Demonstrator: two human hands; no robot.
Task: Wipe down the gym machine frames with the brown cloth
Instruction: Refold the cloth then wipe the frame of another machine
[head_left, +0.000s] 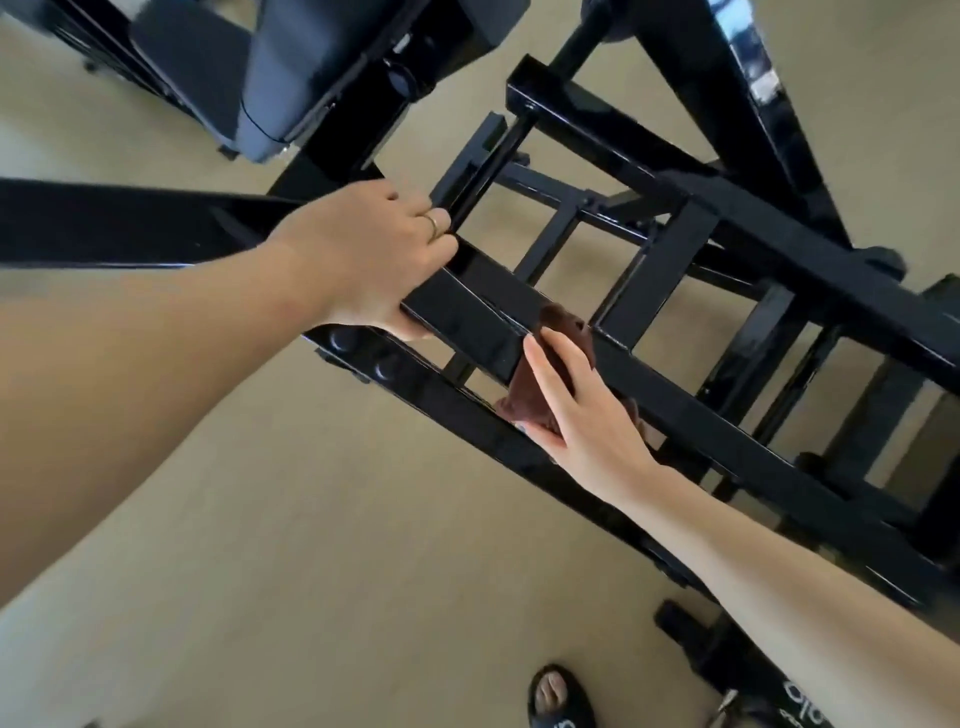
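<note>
I had the right hand (576, 410) pressing the brown cloth (550, 358) flat-fingered against a black frame bar (691, 415) of the gym machine. My left hand (374, 260), a ring (432, 223) on one finger, curled around the same bar just beside the cloth, above the beige floor (311, 545)

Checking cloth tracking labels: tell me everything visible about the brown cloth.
The cloth is dark reddish-brown, soft and fuzzy like terry or microfibre, bunched rather than spread flat. It is draped over a black square bar of the machine frame, showing above the bar and hanging below it. The right hand lies over it, fingers fairly straight, pressing it to the bar and hiding its middle. The left hand grips the same bar further along and does not touch it. Full size and shape cannot be told.
</note>
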